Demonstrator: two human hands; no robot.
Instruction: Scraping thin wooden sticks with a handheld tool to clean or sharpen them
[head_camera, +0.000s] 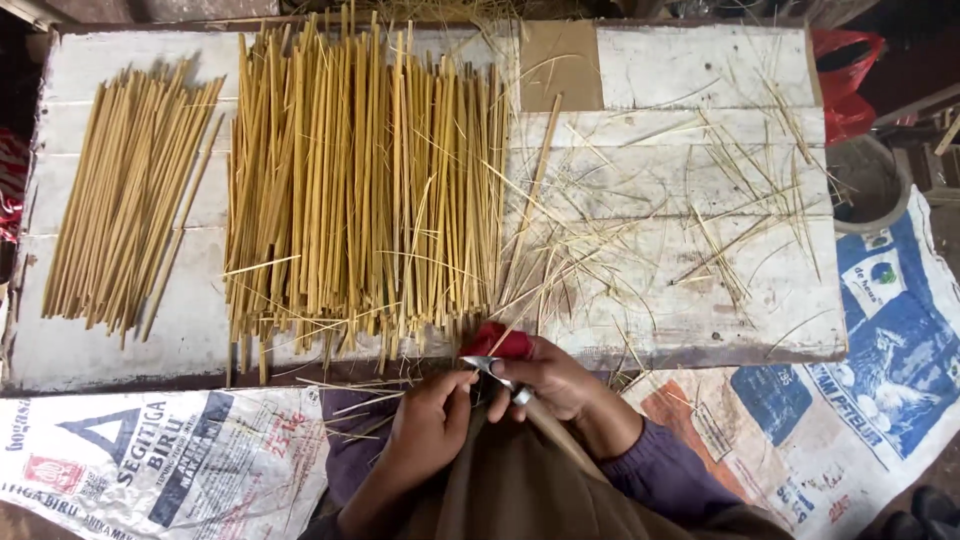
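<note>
Presently a thin bamboo strip (525, 215), light, stiff and splintery, is pinched near its lower end by the left hand (425, 425); a red-handled knife (497, 352) is gripped in the right hand (555, 385). Split strips (365, 190) lie on the counter (700, 300) just beyond.

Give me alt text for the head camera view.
Two hands meet at the edge of a white board: the right hand holds a red-handled blade, the left hand beside it. Two piles of yellow sticks lie above.
</note>
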